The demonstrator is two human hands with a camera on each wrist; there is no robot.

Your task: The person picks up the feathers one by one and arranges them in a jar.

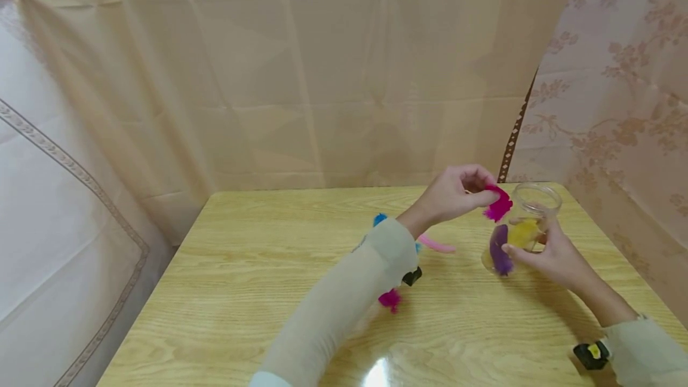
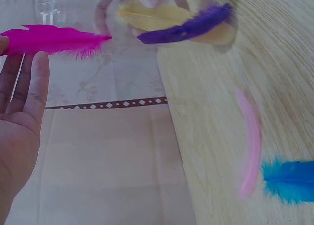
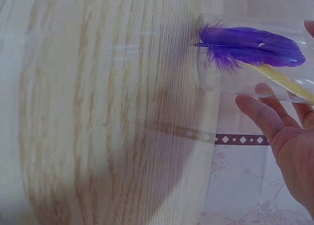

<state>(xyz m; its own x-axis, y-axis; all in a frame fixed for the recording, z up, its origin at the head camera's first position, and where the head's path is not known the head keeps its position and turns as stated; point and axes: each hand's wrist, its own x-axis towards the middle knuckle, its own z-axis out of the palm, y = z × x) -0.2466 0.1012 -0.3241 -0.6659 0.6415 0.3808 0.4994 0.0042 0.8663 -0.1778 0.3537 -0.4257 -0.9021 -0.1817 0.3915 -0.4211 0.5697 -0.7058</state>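
Observation:
Between thumb and fingers, my left hand [image 1: 457, 194] pinches a magenta feather [image 1: 499, 203] beside the mouth of a clear jar [image 1: 537, 199]. In the left wrist view the magenta feather [image 2: 59, 39] points its thin tip toward the jar. My right hand [image 1: 556, 255] grips the jar round its side and holds it tilted. Through the clear wall show a purple feather [image 3: 255, 47] and a yellow feather [image 3: 282, 82], both inside the jar.
On the wooden table [image 1: 242, 267] lie a pink feather [image 2: 251, 141] and a blue feather [image 2: 292, 181], partly behind the left forearm in the head view. Another magenta feather [image 1: 390, 300] lies nearer the front. Curtains [image 1: 322, 76] hang round the table's back and sides.

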